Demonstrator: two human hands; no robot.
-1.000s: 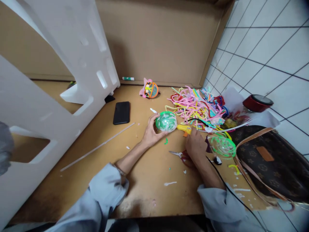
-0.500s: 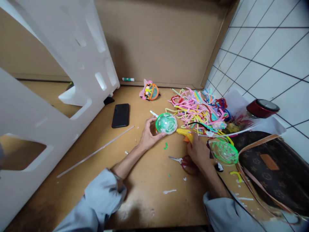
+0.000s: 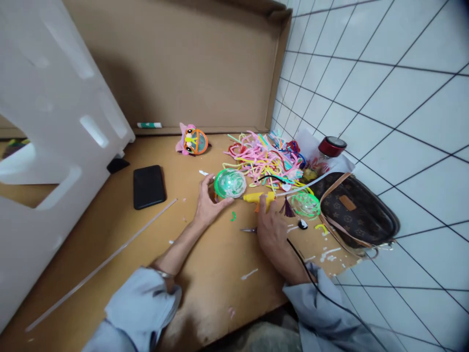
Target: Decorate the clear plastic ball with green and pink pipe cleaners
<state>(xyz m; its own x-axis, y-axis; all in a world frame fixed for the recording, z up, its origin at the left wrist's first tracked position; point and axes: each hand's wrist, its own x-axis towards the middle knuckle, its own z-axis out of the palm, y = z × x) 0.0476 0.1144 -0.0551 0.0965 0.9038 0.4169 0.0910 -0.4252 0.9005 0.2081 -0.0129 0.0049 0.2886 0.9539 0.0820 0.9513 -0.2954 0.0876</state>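
Note:
My left hand [image 3: 208,201] is closed round the side of a clear plastic half-ball [image 3: 230,184] with green and whitish strands, thumb at its lower edge. Just right of it, a yellow hot glue gun [image 3: 252,197] points its nozzle at the half-ball's lower right. My right hand [image 3: 271,227] grips the glue gun from below, its fingers partly hiding the handle. A long translucent glue stick [image 3: 309,184] sticks out behind the gun. Under the right hand shows the blade of a pair of scissors [image 3: 249,230]; their handles are hidden.
Pipe cleaners [image 3: 264,159] are heaped behind the hands. A second green half-ball [image 3: 306,204] lies beside a brown handbag [image 3: 357,210] and red-lidded bottle [image 3: 331,146]. Leftward are a black phone [image 3: 149,187], a clear rod [image 3: 106,261] and a white plastic panel [image 3: 54,98]. A decorated ornament [image 3: 194,141] stands behind.
The view has swung to the right. My right hand and the glue gun have shifted, the gun now lying more level, and the hand covers the scissors' handles. My left hand keeps the half-ball.

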